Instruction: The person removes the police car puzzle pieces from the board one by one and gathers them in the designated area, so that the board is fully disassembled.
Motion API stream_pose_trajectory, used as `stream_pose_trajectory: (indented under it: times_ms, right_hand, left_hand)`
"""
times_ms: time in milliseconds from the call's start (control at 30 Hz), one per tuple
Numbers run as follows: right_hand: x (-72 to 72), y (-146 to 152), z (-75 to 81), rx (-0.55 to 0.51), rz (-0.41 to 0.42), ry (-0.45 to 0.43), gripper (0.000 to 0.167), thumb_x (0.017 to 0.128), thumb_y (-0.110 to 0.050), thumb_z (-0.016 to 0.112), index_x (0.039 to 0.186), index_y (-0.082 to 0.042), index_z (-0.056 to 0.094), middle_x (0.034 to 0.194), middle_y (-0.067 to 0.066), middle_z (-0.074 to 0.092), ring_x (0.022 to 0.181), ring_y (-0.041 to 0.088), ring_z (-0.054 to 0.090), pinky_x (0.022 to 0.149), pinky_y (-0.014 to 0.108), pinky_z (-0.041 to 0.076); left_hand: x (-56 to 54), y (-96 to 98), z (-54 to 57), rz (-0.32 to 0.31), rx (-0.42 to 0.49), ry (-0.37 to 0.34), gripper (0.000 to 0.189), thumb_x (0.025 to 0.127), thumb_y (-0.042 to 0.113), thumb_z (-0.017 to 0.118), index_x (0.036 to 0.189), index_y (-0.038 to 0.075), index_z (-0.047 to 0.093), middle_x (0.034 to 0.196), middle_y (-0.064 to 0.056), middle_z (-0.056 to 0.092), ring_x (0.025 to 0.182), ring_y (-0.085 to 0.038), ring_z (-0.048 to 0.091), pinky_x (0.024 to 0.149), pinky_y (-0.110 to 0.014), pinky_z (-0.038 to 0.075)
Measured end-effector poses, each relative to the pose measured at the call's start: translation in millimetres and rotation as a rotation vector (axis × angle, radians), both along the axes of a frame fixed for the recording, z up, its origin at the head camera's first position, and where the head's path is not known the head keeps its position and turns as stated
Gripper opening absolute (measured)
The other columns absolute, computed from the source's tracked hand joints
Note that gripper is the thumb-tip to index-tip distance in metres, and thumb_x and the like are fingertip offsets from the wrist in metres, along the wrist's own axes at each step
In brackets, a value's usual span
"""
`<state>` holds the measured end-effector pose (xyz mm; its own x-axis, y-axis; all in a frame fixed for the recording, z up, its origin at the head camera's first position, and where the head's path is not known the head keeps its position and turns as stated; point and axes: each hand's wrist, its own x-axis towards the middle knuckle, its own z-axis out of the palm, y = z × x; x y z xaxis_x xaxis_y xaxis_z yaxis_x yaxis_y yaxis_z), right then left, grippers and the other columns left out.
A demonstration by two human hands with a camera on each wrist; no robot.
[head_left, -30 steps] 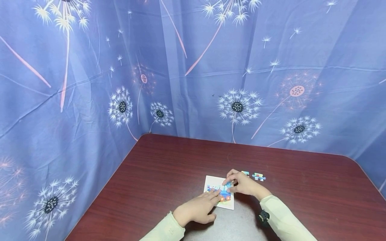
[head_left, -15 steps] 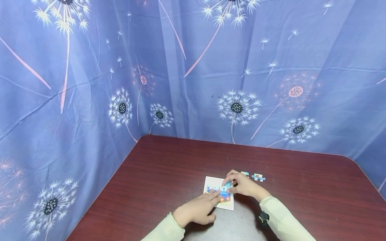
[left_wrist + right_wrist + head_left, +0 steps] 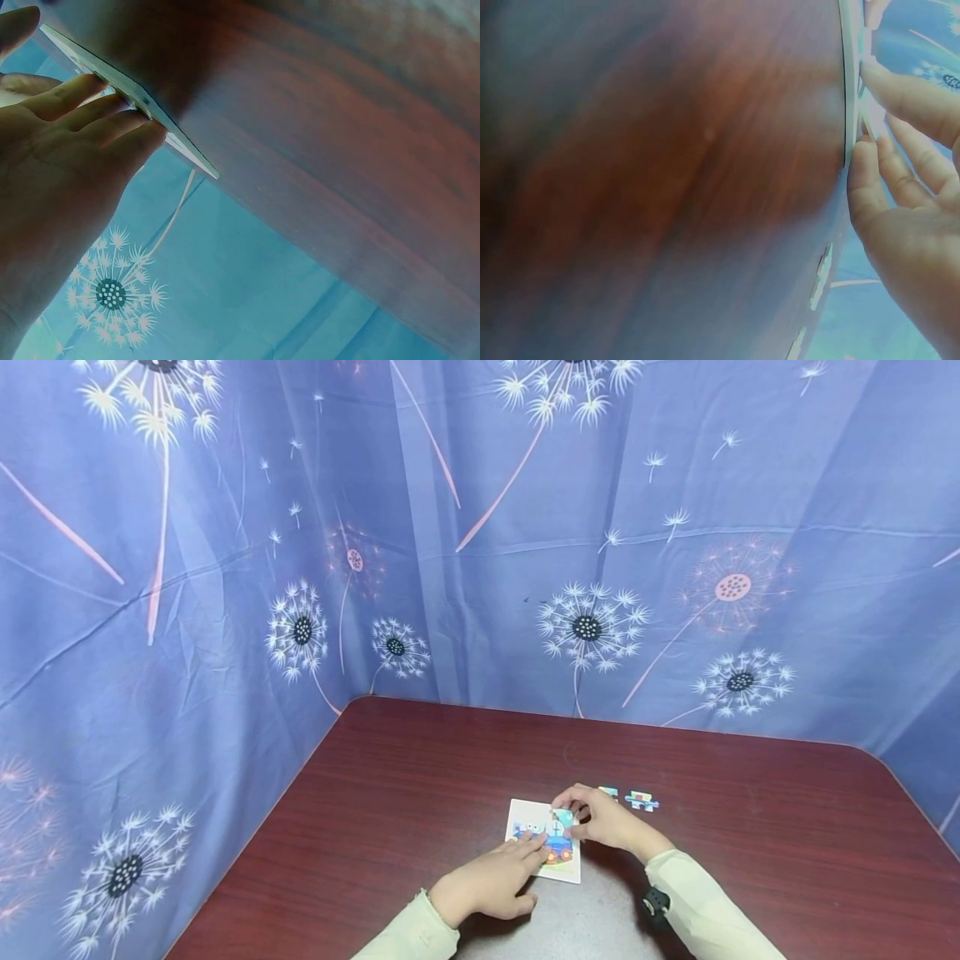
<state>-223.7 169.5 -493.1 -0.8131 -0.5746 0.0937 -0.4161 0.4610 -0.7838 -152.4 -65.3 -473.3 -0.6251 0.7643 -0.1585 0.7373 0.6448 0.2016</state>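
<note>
A small square jigsaw board (image 3: 567,871) with a white border and a blue vehicle picture lies on the table. Straight fingers of my left hand (image 3: 491,878) rest flat on its picture, and the thumb sticks out beside it. At the board's upper right corner, my right hand (image 3: 613,821) pinches a blue jigsaw piece (image 3: 564,818) between thumb and fingers. In the right wrist view, the thumb (image 3: 911,97) and fingers come to the board's edge (image 3: 849,90) from two sides. From the left wrist, the board (image 3: 196,156) shows edge-on under the fingertips.
Two loose jigsaw pieces lie beyond the right hand: one (image 3: 642,801) in full view, the other (image 3: 610,792) partly hidden by that hand. The dark red table (image 3: 420,760) meets a blue dandelion-print curtain (image 3: 480,610) at its back and left edges.
The right fingertips have shifted slightly toward the far edge of the corner piece, so more of its blue face shows. The left hand has stayed in place.
</note>
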Motion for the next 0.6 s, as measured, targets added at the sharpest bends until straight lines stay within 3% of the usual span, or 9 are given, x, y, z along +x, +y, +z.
stream_pose_trajectory:
  times_ms: [267, 600]
  right_hand:
    - [-0.6, -0.3, 2.0, -0.006, -0.013, -0.017, 0.028, 0.082, 0.004, 0.069, 0.109, -0.003, 0.064, 0.096, 0.008, 0.06, 0.084, 0.02, 0.056, 0.072, 0.025, 0.051]
    - [-1.1, 0.9, 8.1, -0.09, 0.003, -0.11, 0.026, 0.086, 0.008, 0.059, 0.111, 0.004, 0.064, 0.1, 0.018, 0.066, 0.081, 0.021, 0.062, 0.059, 0.025, 0.051]
  left_hand:
    - [0.5, 0.1, 2.1, -0.005, -0.008, 0.004, 0.063, 0.091, 0.029, 0.058, 0.146, 0.004, 0.039, 0.154, -0.012, 0.031, 0.142, -0.025, 0.029, 0.113, -0.036, 0.029]
    - [0.2, 0.8, 2.3, -0.011, -0.017, 0.017, 0.061, 0.091, 0.027, 0.059, 0.144, 0.003, 0.041, 0.153, -0.013, 0.033, 0.141, -0.026, 0.03, 0.113, -0.035, 0.029]
